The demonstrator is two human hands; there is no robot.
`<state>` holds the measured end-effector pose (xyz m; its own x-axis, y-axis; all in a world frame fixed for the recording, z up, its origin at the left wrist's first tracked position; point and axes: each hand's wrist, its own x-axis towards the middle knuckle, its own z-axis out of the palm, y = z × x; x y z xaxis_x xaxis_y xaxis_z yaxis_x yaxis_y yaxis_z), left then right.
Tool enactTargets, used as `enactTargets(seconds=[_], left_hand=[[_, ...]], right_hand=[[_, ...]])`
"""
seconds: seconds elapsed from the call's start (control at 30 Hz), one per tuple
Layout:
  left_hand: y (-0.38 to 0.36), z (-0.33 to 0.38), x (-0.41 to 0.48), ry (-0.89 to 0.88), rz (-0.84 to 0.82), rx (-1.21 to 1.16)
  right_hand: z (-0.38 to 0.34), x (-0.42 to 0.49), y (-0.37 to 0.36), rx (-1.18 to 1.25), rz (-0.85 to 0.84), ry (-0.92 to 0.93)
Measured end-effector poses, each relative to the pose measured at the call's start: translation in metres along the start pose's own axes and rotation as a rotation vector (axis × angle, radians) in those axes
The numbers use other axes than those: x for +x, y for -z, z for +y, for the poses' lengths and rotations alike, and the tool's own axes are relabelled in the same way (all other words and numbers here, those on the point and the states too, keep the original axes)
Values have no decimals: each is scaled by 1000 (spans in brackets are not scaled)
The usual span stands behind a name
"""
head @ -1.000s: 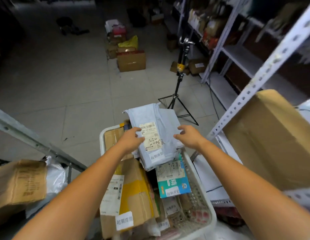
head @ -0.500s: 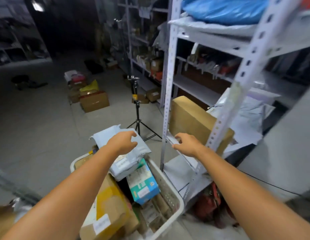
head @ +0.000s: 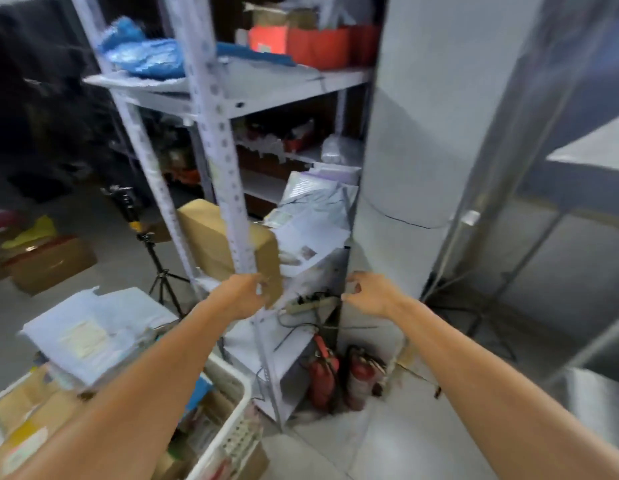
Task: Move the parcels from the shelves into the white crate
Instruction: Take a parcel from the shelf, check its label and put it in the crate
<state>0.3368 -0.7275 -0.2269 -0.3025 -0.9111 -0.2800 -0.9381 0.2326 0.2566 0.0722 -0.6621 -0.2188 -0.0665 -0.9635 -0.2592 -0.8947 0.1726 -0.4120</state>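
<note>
Both empty, loosely curled: left hand (head: 247, 293) at brown box (head: 211, 237) corner, right hand (head: 367, 293) near shelving (head: 228, 188) edge.

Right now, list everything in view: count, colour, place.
shelves: one unit, pale grey, centre
box: one, brown, on a shelf behind the front upright
mailers: a pile, grey-white, right of the box
bag: one, blue, top shelf, left
red boxes: count unclear, top shelf, right
power strip: one, beige, lower shelf
extinguishers: two, red, floor under the shelves
tripod: one, black, floor left of the shelves
crate: one, white, bottom left, full
top mailer: one, grey, on the crate's load
pillar: one, white, right
hands: two, bare; left hand at the box's lower corner, contact unclear; right hand empty
</note>
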Motion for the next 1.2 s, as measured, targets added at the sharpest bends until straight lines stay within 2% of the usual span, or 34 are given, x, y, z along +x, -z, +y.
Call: enactTargets(seconds=[0.2,0.37,0.57,0.77,1.2], left_hand=[[-20,121,54,-258,-54,29],[-45,214,108,-394,-145,-11],[-72,317,155,-651,-227,75],[-127,406,160,-863,-338,157],[-223,577,146,-1070,-408,255]], right_hand=[[114,-33,38,75,97,-254],[184,-55,57,86,204,-454],[249,-99,73,194,309,-744],[296,-152,56,263,358,-983],[432,-218,29,492,614,-1251]])
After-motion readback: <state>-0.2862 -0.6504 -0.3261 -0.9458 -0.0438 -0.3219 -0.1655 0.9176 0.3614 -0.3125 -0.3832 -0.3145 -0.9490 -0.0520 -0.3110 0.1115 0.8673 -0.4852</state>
